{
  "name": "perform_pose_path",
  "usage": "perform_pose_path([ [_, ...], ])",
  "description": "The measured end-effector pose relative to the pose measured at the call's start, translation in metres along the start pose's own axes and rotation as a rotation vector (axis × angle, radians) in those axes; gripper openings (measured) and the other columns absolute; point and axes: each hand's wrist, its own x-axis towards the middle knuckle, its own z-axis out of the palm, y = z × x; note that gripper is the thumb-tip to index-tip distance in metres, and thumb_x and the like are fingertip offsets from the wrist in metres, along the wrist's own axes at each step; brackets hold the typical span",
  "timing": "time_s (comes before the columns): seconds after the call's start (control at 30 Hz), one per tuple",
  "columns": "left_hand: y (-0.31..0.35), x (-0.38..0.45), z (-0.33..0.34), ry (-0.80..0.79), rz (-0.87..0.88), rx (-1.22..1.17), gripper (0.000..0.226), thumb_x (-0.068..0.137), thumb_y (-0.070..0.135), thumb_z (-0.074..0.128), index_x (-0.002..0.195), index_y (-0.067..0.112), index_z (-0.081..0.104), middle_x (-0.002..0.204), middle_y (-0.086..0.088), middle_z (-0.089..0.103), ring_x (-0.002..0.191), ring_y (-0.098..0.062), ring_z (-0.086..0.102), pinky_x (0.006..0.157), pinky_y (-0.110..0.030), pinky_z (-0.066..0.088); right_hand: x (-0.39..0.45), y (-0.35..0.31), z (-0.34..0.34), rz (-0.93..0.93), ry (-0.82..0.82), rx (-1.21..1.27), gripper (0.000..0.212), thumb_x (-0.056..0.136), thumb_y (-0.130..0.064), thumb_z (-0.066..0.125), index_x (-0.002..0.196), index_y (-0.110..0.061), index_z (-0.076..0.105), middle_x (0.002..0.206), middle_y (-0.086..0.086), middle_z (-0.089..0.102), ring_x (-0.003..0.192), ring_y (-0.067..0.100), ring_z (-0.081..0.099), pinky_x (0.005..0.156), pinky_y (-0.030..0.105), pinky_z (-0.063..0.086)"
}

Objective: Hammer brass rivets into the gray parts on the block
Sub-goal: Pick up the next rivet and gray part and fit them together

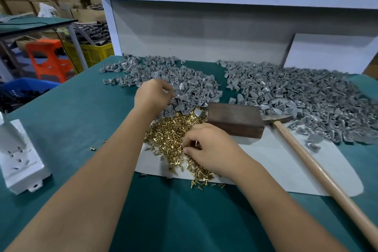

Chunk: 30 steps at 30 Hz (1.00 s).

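A heap of small brass rivets (171, 133) lies on a white sheet (286, 170) in the middle of the green table. My right hand (212, 149) rests on the heap and pinches one brass rivet between thumb and fingers. Farther back, my left hand (152, 95) pinches a gray part (173, 91) at the edge of the left pile of gray parts (184, 82). A dark wooden block (235, 120) stands right of the rivets, its top bare. The hammer (317, 165) lies beside it, head against the block's far right corner, wooden handle running toward the front right.
A second, larger pile of gray parts (296, 92) covers the right back of the table. A white power strip (18, 157) lies at the left edge. A white shelf wall (194, 32) closes the back. Stools and crates stand off to the left.
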Motion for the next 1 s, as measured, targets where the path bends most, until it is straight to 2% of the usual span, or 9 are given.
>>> perform_pose_path([
  [0.1, 0.005, -0.003, 0.0, 0.009, -0.026, 0.058, 0.005, 0.09, 0.028, 0.068, 0.089, 0.024, 0.071, 0.092, -0.001, 0.073, 0.085, -0.025, 0.066, 0.076, -0.037, 0.056, -0.003, 0.001, -0.003, -0.029, 0.081, -0.002, 0.012, 0.091, -0.033, 0.058, 0.092, -0.026, 0.068, 0.094, -0.01, 0.059, 0.1, 0.01, 0.048, 0.081, 0.03, 0.043],
  [0.2, 0.013, -0.005, 0.005, 0.023, -0.024, -0.026, 0.011, 0.092, 0.03, 0.065, 0.082, 0.024, 0.066, 0.077, 0.003, 0.068, 0.08, -0.024, 0.065, 0.075, -0.036, 0.056, -0.005, 0.008, -0.012, 0.014, 0.239, 0.016, 0.014, 0.093, -0.031, 0.055, 0.091, -0.026, 0.068, 0.091, -0.013, 0.059, 0.094, 0.007, 0.05, 0.08, 0.03, 0.045],
  [0.3, 0.023, -0.003, 0.01, -0.031, 0.001, -0.056, 0.02, 0.092, 0.033, 0.062, 0.082, 0.017, 0.07, 0.071, 0.0, 0.068, 0.069, -0.023, 0.062, 0.069, -0.034, 0.054, 0.003, 0.027, -0.035, 0.231, 0.45, 0.162, 0.013, 0.092, -0.027, 0.055, 0.082, -0.034, 0.061, 0.085, -0.019, 0.057, 0.084, 0.002, 0.052, 0.07, 0.022, 0.046],
  [0.4, 0.032, -0.001, 0.013, 0.014, -0.053, -0.171, 0.025, 0.09, 0.031, 0.06, 0.076, 0.011, 0.066, 0.071, -0.012, 0.069, 0.057, -0.024, 0.053, 0.064, -0.037, 0.054, 0.021, 0.064, -0.069, 0.466, 0.615, 0.236, 0.018, 0.093, -0.023, 0.054, 0.085, -0.029, 0.068, 0.079, -0.015, 0.064, 0.068, 0.007, 0.057, 0.058, 0.026, 0.046],
  [0.47, 0.041, -0.002, 0.015, 0.066, -0.111, -0.323, 0.021, 0.089, 0.029, 0.06, 0.075, 0.015, 0.065, 0.071, -0.007, 0.069, 0.058, -0.021, 0.053, 0.063, -0.036, 0.052, 0.04, 0.086, -0.085, 0.554, 0.493, 0.171, 0.024, 0.093, -0.012, 0.051, 0.094, -0.023, 0.073, 0.087, -0.011, 0.069, 0.067, 0.014, 0.061, 0.057, 0.025, 0.047],
  [0.57, 0.059, -0.003, 0.017, 0.103, -0.164, -0.584, 0.02, 0.089, 0.027, 0.061, 0.076, 0.012, 0.066, 0.066, -0.002, 0.063, 0.06, -0.017, 0.05, 0.061, -0.03, 0.044, 0.072, 0.105, -0.089, 0.51, 0.185, -0.036, 0.037, 0.089, 0.005, 0.048, 0.109, -0.016, 0.072, 0.118, 0.003, 0.067, 0.102, 0.021, 0.062, 0.088, 0.03, 0.051],
  [0.7, 0.066, -0.008, 0.025, 0.076, -0.176, -0.755, 0.016, 0.092, 0.029, 0.062, 0.085, 0.016, 0.068, 0.075, -0.006, 0.069, 0.068, -0.012, 0.055, 0.057, -0.021, 0.047, 0.103, 0.118, -0.074, 0.467, -0.119, -0.289, 0.04, 0.084, 0.006, 0.054, 0.11, -0.018, 0.072, 0.115, 0.007, 0.068, 0.099, 0.026, 0.064, 0.091, 0.037, 0.052],
  [0.9, 0.064, -0.013, 0.04, 0.024, -0.074, -0.571, 0.018, 0.091, 0.031, 0.066, 0.073, 0.029, 0.064, 0.069, 0.011, 0.068, 0.064, -0.001, 0.061, 0.06, -0.02, 0.047, 0.114, 0.125, -0.071, 0.493, -0.115, -0.343, 0.018, 0.081, 0.004, 0.058, 0.093, -0.003, 0.07, 0.097, 0.015, 0.069, 0.086, 0.03, 0.065, 0.079, 0.043, 0.057],
  [1.0, 0.063, -0.013, 0.037, -0.017, -0.043, -0.482, 0.015, 0.09, 0.029, 0.066, 0.075, 0.03, 0.066, 0.065, 0.015, 0.066, 0.059, -0.002, 0.06, 0.058, -0.021, 0.047, 0.108, 0.124, -0.072, 0.503, 0.059, -0.152, 0.014, 0.088, -0.011, 0.064, 0.079, -0.005, 0.072, 0.087, 0.013, 0.071, 0.079, 0.029, 0.067, 0.072, 0.039, 0.056],
])
